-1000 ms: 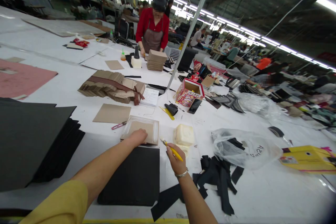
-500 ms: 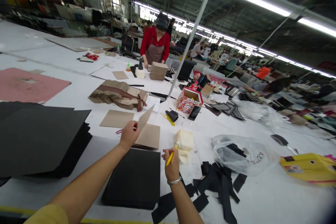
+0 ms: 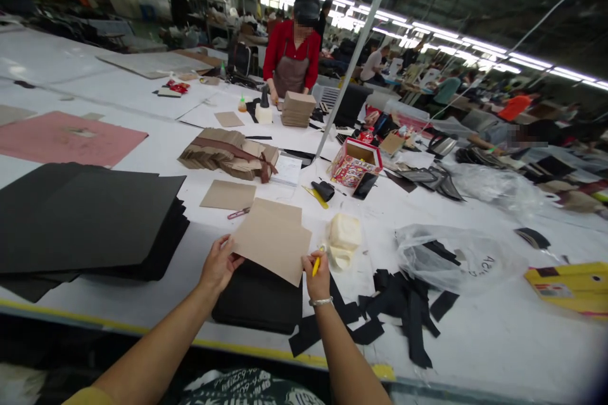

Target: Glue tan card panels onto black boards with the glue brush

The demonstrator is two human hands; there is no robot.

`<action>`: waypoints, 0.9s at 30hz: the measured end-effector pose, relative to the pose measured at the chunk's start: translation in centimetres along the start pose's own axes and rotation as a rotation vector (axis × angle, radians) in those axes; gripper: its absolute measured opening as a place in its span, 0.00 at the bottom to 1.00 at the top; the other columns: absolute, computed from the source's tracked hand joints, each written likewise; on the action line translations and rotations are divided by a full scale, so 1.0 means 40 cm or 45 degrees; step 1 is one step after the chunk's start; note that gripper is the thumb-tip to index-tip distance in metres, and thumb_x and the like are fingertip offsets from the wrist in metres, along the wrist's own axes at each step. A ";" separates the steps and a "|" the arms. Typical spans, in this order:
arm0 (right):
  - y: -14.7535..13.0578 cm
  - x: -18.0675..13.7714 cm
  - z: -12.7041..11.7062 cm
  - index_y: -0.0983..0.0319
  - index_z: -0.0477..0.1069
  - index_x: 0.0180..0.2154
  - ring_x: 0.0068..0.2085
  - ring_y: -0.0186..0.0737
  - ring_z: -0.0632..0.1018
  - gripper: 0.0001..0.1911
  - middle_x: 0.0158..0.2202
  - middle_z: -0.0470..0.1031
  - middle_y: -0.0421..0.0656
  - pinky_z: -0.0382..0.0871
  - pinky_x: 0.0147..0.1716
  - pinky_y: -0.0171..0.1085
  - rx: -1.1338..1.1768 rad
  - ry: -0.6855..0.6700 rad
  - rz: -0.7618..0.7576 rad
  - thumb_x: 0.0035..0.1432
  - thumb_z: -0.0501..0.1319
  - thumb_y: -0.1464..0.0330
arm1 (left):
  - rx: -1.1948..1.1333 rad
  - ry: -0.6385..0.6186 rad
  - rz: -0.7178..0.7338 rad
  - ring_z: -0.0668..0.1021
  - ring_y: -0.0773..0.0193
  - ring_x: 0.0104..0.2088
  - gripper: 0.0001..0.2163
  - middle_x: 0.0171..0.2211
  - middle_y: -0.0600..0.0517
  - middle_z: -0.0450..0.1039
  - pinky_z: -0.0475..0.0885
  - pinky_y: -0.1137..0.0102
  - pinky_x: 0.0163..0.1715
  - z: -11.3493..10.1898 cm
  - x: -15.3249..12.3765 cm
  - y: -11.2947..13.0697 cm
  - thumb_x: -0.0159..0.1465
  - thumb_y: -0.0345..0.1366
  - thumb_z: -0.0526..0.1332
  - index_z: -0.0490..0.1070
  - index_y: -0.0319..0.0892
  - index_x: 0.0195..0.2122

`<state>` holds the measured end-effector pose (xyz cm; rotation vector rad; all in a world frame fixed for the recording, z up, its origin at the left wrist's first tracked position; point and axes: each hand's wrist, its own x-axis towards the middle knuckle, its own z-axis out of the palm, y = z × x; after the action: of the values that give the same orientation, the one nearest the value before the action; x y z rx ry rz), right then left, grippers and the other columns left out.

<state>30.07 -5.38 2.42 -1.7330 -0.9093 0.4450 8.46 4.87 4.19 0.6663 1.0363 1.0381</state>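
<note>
Lower centre: pinching a tan card sheet [image 3: 274, 239] with the left hand [image 3: 219, 264], clenching a yellow pen [image 3: 316, 263] in the right hand [image 3: 319, 277].

Both forearms are bare from the elbow down. A yellow sleeve [image 3: 88, 397] covers the upper left arm, with only its edge showing at the bottom of the view. A thin silver bracelet [image 3: 321, 301] circles the right wrist, its links too small to make out. The left grip [image 3: 218, 264] and right grip [image 3: 319, 277] are bare. Between the arms, low down, lies dark green cloth [image 3: 251, 386] with pale printed lettering. Whether it is a shirt or an apron cannot be told.
</note>
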 end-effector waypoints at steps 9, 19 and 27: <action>0.110 -0.109 -0.054 0.60 0.61 0.34 0.22 0.35 0.70 0.12 0.24 0.67 0.38 0.61 0.23 0.34 -0.534 -0.253 -0.045 0.57 0.50 0.58 | 0.935 -0.015 -0.120 0.71 0.66 0.23 0.13 0.20 0.55 0.69 0.65 0.75 0.21 -0.184 -0.027 -0.117 0.49 0.44 0.60 0.71 0.38 0.25; 0.154 -0.085 -0.013 0.62 0.61 0.35 0.22 0.37 0.71 0.15 0.24 0.69 0.41 0.60 0.23 0.33 -0.646 -0.285 -0.104 0.58 0.48 0.57 | 1.095 0.037 -0.071 0.74 0.62 0.27 0.12 0.21 0.52 0.74 0.65 0.73 0.27 -0.206 -0.007 -0.126 0.48 0.40 0.58 0.75 0.37 0.26; 0.163 -0.072 -0.003 0.62 0.61 0.36 0.22 0.35 0.70 0.15 0.25 0.70 0.41 0.60 0.23 0.32 -0.677 -0.327 -0.053 0.57 0.48 0.57 | 1.152 0.044 -0.041 0.73 0.62 0.26 0.13 0.21 0.52 0.74 0.65 0.73 0.27 -0.203 -0.006 -0.122 0.48 0.40 0.57 0.75 0.37 0.25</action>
<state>30.63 -8.50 -3.99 -2.1620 -1.3344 0.4295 2.75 2.60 -3.02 1.3494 1.5444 0.5075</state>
